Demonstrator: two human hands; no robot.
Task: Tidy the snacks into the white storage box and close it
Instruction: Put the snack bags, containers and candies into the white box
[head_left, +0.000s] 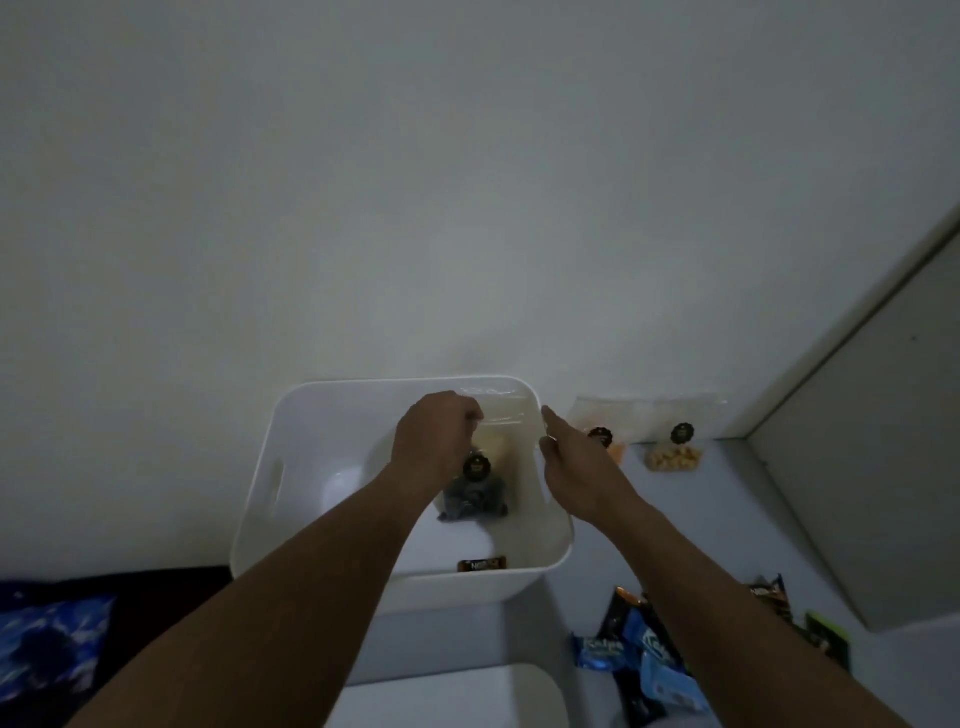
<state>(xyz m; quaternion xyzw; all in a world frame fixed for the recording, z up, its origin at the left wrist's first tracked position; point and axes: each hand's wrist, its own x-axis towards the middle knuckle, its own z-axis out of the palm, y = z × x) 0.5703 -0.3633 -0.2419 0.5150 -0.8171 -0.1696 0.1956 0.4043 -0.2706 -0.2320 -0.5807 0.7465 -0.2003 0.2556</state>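
The white storage box (270, 467) stands open against the wall. My left hand (436, 441) is inside it, fingers closed on the top of a clear bag of dark snacks (474, 500) with a black sticker; the bag hangs down to the box floor. A small brown bar (481, 565) lies at the box's near wall. My right hand (574, 462) hovers over the box's right rim with fingers apart and nothing in it. Right of the box, two clear bags lean on the wall: one with orange snacks (612, 446), one with pale round snacks (673, 458).
The white lid (467, 696) lies flat in front of the box. Several blue and black snack packets (647, 660) are piled at the lower right, with darker packets (774, 597) beyond. A grey panel (857, 467) closes the right side. A blue patterned cloth (52, 644) lies at the left.
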